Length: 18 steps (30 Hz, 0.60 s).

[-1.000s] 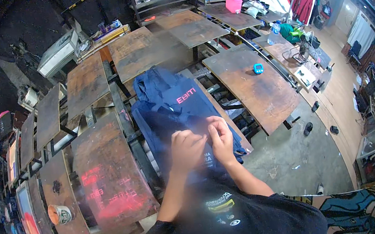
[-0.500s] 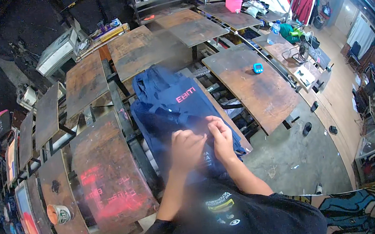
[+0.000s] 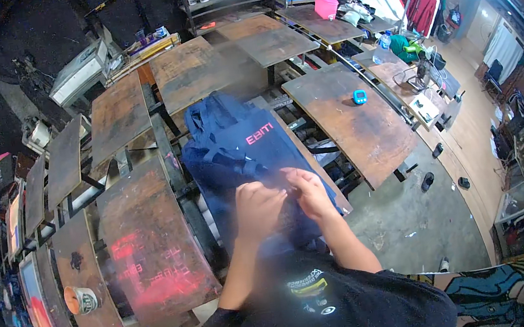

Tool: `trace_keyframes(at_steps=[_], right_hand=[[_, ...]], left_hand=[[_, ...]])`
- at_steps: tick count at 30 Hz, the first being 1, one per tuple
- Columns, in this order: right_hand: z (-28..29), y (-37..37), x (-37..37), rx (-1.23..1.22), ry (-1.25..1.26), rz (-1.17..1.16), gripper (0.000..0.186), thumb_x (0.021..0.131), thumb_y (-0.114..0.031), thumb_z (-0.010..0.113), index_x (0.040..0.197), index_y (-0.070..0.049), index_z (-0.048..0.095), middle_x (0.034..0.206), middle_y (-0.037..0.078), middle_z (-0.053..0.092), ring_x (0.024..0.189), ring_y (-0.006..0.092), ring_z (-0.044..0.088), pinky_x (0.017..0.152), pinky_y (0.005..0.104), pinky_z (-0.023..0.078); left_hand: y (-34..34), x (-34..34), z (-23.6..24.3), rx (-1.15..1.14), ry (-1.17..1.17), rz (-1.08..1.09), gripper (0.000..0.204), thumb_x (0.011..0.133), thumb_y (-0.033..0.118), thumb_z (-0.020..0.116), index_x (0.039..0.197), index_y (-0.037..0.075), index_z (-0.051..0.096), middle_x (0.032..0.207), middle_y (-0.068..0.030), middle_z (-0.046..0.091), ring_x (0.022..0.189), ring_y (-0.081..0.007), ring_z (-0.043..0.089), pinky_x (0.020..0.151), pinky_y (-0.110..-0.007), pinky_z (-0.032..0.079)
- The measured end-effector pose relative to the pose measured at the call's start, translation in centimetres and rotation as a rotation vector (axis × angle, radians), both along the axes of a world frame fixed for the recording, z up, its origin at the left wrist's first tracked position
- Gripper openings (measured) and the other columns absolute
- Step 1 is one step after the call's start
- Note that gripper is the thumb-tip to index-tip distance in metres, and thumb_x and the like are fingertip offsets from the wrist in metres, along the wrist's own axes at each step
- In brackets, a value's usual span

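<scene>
A dark blue hooded sweatshirt (image 3: 240,150) with a small pink print on its chest lies stretched over a wooden printing board (image 3: 316,169), hood pointing away from me. My left hand (image 3: 258,207) and my right hand (image 3: 308,190) meet at the near hem of the sweatshirt, fingers curled into the fabric. Both hands are blurred, so the exact grip is unclear. My forearms come up from my black shirt at the bottom.
Worn wooden boards ring the press: one with red ink stains (image 3: 150,244) at my left, one with a small blue object (image 3: 360,96) at my right. A cup (image 3: 80,300) stands at far left. Shelves, a pink bucket (image 3: 325,4) and cluttered tables lie behind.
My hands have stayed at the sweatshirt's near hem, with only small finger movements. The sweatshirt lies as before.
</scene>
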State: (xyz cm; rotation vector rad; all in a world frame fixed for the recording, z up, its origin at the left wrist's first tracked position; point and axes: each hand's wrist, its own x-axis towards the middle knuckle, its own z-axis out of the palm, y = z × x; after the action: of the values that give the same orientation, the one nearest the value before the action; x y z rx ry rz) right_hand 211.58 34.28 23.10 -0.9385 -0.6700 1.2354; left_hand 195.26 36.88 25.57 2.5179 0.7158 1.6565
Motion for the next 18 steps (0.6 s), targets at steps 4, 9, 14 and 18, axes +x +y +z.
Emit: trace_keyframes(at_steps=[4, 9, 14, 18], right_hand=[[0.4, -0.1, 0.9, 0.095, -0.301, -0.004, 0.02, 0.096, -0.019, 0.064, 0.098, 0.001, 0.068, 0.091, -0.001, 0.066, 0.083, 0.0061, 0.057, 0.078, 0.023, 0.046], [1.5, -1.0, 0.0, 0.065, -0.432, -0.001, 0.015, 0.092, -0.014, 0.068, 0.098, 0.0, 0.066, 0.095, 0.001, 0.066, 0.092, 0.0065, 0.058, 0.082, 0.0251, 0.048], [2.4, -1.6, -1.7, 0.285, -0.91, -0.131, 0.02, 0.079, -0.007, 0.075, 0.096, -0.003, 0.067, 0.102, 0.009, 0.069, 0.099, 0.0241, 0.063, 0.087, 0.0342, 0.049], [2.3, -1.7, -2.4, 0.369, -1.039, -0.189, 0.02, 0.074, -0.006, 0.075, 0.093, -0.004, 0.067, 0.1, 0.01, 0.069, 0.098, 0.0292, 0.062, 0.089, 0.0374, 0.049]], left_hand=[[-1.0, -0.1, -0.1, -0.179, -0.098, 0.087, 0.017, 0.066, 0.01, 0.082, 0.081, 0.01, 0.076, 0.095, -0.0028, 0.064, 0.096, -0.0258, 0.054, 0.083, -0.039, 0.044], [-0.7, -1.1, 1.0, -0.205, -0.141, 0.193, 0.011, 0.073, 0.009, 0.078, 0.082, 0.008, 0.071, 0.102, -0.0053, 0.066, 0.099, -0.0281, 0.053, 0.088, -0.038, 0.043], [-0.4, -2.0, 0.8, -0.27, -0.169, 0.121, 0.01, 0.078, 0.008, 0.074, 0.084, 0.004, 0.068, 0.086, -0.0074, 0.066, 0.091, -0.0278, 0.055, 0.087, -0.038, 0.043], [-0.9, -2.3, 0.0, -0.338, -0.154, 0.125, 0.01, 0.08, 0.007, 0.073, 0.087, 0.002, 0.067, 0.086, -0.0084, 0.065, 0.088, -0.0263, 0.056, 0.082, -0.036, 0.046]])
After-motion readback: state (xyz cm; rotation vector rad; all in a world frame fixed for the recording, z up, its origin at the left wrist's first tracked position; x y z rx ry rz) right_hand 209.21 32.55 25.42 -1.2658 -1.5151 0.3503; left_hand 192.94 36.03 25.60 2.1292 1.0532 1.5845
